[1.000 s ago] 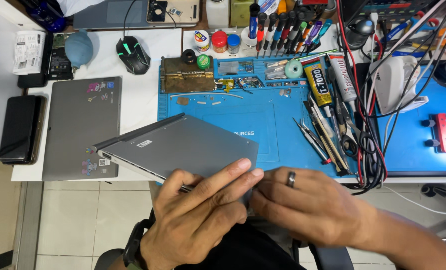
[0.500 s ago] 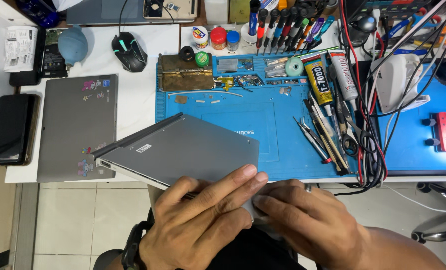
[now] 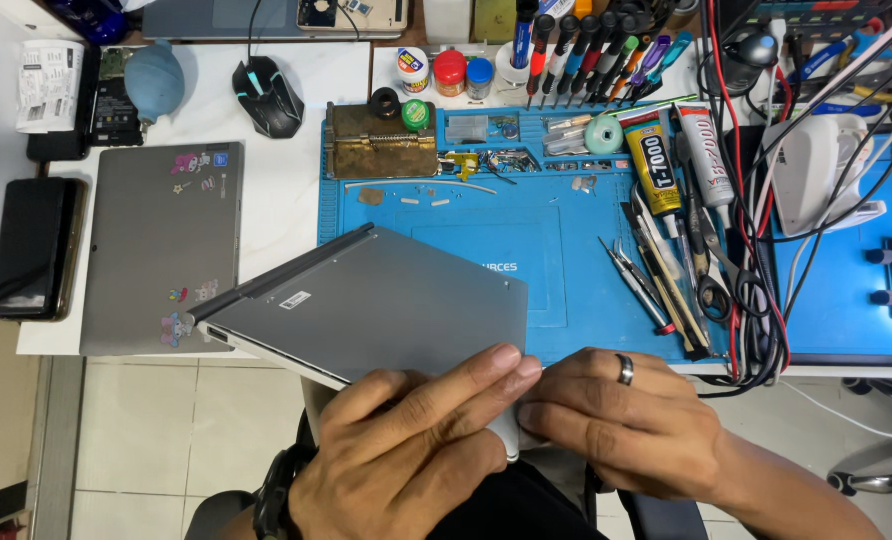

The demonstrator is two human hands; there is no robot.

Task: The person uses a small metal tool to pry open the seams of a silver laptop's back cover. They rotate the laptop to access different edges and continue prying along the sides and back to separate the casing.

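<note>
We have the grey tablet (image 3: 376,305) tilted up off the front edge of the blue mat (image 3: 566,290), its near corner pulled back over our lap. Its long axis runs on a slant, from the far-left end out over the white worktop (image 3: 286,170) down to the near-right corner, and that near-right corner is exactly where both of our hands meet.

Our left hand (image 3: 406,450) lies flat across the back shell, fingers stretched out long toward the corner, thumb hidden underneath, so we're clamping the slab rather than pinching it. Our right hand (image 3: 621,425), the one with the ring, comes in from the right side, fingertips curled in tight against the same corner and edge; whether anything sits between those fingertips we can't tell.

So the tablet lies ahead and to the left of us, with both hands touching its near end. The far end hangs unsupported near the second grey tablet (image 3: 161,245) lying flat by the worktop's left edge.
</note>
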